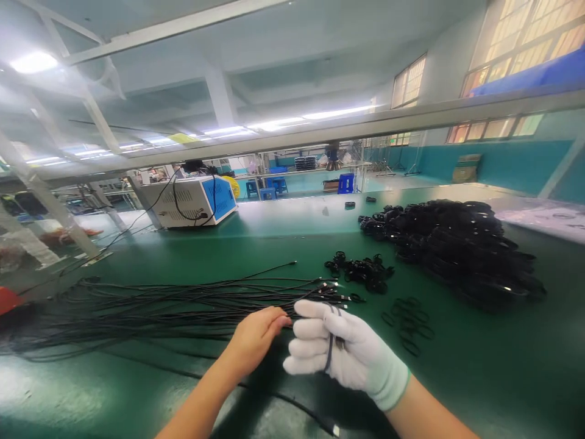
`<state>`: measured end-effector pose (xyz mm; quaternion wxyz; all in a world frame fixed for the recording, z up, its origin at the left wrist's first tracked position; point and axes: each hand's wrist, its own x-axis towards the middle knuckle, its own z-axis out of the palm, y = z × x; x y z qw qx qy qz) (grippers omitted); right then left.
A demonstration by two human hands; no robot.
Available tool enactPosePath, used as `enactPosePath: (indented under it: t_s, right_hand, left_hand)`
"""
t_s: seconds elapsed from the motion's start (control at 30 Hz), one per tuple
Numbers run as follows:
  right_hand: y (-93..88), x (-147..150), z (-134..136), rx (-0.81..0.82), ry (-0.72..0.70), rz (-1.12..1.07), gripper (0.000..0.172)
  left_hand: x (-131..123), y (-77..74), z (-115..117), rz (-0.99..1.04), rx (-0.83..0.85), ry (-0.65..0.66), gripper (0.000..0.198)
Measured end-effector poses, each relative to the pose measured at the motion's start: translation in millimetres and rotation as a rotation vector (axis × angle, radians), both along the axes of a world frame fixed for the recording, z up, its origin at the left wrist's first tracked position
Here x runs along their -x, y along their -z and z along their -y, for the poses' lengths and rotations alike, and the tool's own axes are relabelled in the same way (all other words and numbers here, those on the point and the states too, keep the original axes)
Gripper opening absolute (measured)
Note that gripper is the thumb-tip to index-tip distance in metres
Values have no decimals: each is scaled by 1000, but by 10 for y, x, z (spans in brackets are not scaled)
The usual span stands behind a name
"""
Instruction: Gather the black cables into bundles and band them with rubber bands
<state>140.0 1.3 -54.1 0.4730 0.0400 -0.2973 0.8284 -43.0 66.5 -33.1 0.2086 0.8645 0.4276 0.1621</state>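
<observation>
My left hand, bare, is closed with its fingers pressed together. Its fingertips are close to the gloved fingers of my right hand, above a bundle of black cables; what it pinches, if anything, is hidden. A white glove with a green cuff covers my right hand, palm toward me and fingers curled around a thin dark band. Silvery plugs tip several of the cables at the bundle's right end. One separate cable runs below my hands to a plug near the bottom edge.
Right of the cables lie a small pile of black rings and a scatter of thin loops. A large heap of coiled black cables covers the right side. A white and blue machine stands at the back left.
</observation>
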Motion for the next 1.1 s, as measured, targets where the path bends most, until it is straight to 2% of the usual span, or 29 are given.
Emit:
enactPosePath:
  t_s: [0.07,0.13,0.2,0.27,0.33,0.4,0.5,0.57,0.63,0.7,0.77,0.87,1.0,1.1]
  right_hand:
    - [-36,-51,-63,39,65,-27,28]
    - [-46,-91,-128,95,147,-12,25]
    - [-31,-102,-167,153,232,35,25]
    - [2,-74,-161,172,267,109,24]
    - [43,-11,-109,131,212,192,24]
    - [86,68,-35,60,50,249,27]
    - [154,174,53,3,-186,259,39]
    - [204,223,74,8,-258,249,49]
    - [255,252,71,36,-303,246,53]
    - [292,265,59,74,-333,229,51]
    - [305,274,49,105,-325,203,50]
    - [268,297,40,113,-286,137,50]
    - [171,301,49,79,-274,43,47]
    - [105,239,78,28,-243,-9,45]
  left_hand:
    - [102,127,102,-119,-168,-94,33]
    - [149,253,294,-263,-341,-133,31]
    - [136,338,537,-348,-473,-69,27]
    - [85,315,750,-363,-591,41,24]
    - [33,145,854,-320,-664,126,22]
    - [5,-127,813,-258,-656,174,17]
    - [-1,-489,566,-173,-469,250,11]
    - [-13,-568,383,-95,-277,301,9]
    - [-37,-500,246,14,-98,348,7]
    - [-39,-340,171,103,-6,373,11]
    - [27,-157,140,116,-65,336,19]
    - [269,54,126,4,-266,153,27]
    - [537,135,196,-157,-346,-91,30]
    - [462,101,338,-196,-242,-67,34]
